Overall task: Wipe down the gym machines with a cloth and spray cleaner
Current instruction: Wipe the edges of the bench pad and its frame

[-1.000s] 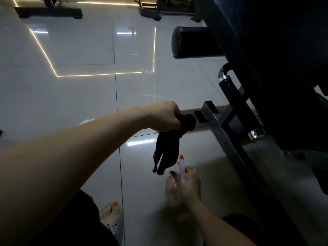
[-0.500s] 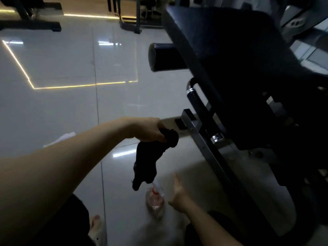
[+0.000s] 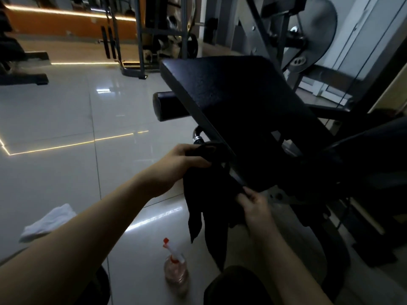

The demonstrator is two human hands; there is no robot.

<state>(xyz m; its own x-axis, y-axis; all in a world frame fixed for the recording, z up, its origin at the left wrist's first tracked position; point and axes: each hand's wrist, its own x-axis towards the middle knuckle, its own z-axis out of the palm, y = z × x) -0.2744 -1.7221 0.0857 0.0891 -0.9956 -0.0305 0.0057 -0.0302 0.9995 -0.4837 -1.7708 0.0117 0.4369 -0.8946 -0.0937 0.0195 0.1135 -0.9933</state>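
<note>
A black cloth (image 3: pixel 207 194) and the black, finely grained pad (image 3: pixel 231 95) of a gym machine, with its black roller (image 3: pixel 167 106), show dark against the pale grey, glossy floor (image 3: pixel 55 128), which is tiled and crossed by a thin yellow line of light. A clear spray bottle (image 3: pixel 176 275) carries a white nozzle (image 3: pixel 175 252) tipped in orange-red, and a towel (image 3: pixel 47 223) shows white. The far wall (image 3: pixel 66 26) is orange.

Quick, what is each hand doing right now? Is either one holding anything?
Left hand: closed, gripping the top of the black cloth.
Right hand: closed, pinching the same cloth lower down.
</note>
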